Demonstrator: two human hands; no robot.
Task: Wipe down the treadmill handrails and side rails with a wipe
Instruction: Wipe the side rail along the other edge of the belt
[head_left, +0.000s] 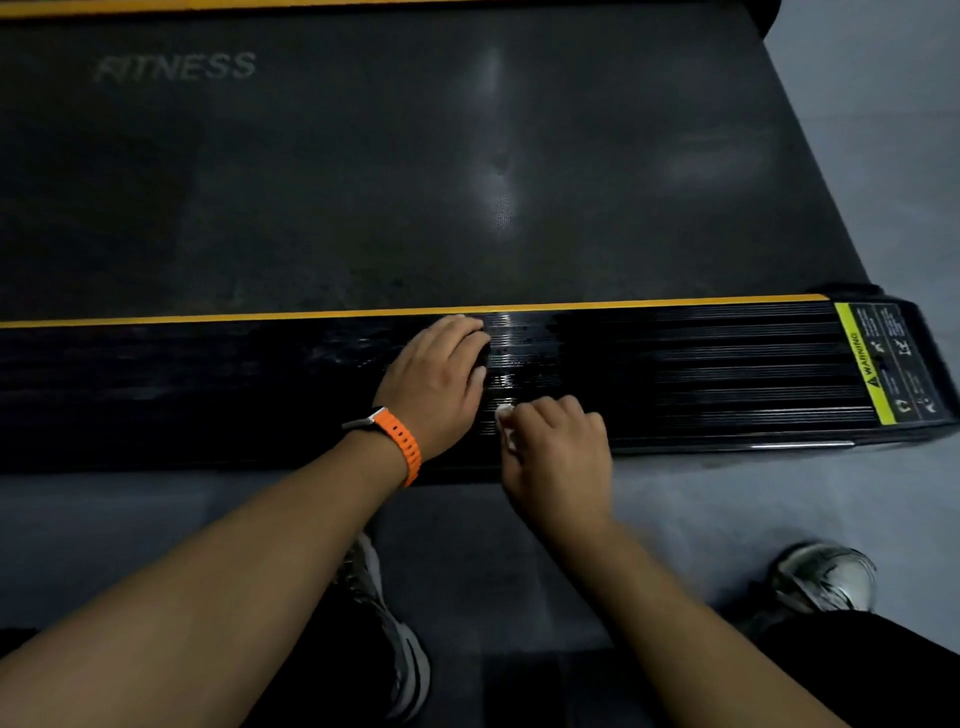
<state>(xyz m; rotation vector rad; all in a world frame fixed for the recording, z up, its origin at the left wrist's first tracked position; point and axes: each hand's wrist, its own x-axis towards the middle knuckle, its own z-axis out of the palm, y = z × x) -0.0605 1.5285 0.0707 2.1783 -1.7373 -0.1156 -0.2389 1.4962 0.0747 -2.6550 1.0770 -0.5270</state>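
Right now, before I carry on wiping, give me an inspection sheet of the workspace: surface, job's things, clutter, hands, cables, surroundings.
Surface: ribbed black side rail, glossy beside the hands; yellow stripe along its belt edge.
Job's things: white wipe, bunched, on the rail.
Clutter: nothing seen.
Hands: right hand grips the wipe; left hand, orange watch strap at the wrist, rests on the rail with fingers bent; whether it holds anything is unclear.
Cables: nothing seen.
Surroundings: treadmill belt marked FITNESS; warning label at the rail's end; grey floor; trainers below.

both hands (436, 384) on side rail (675, 374), belt (363, 182) behind
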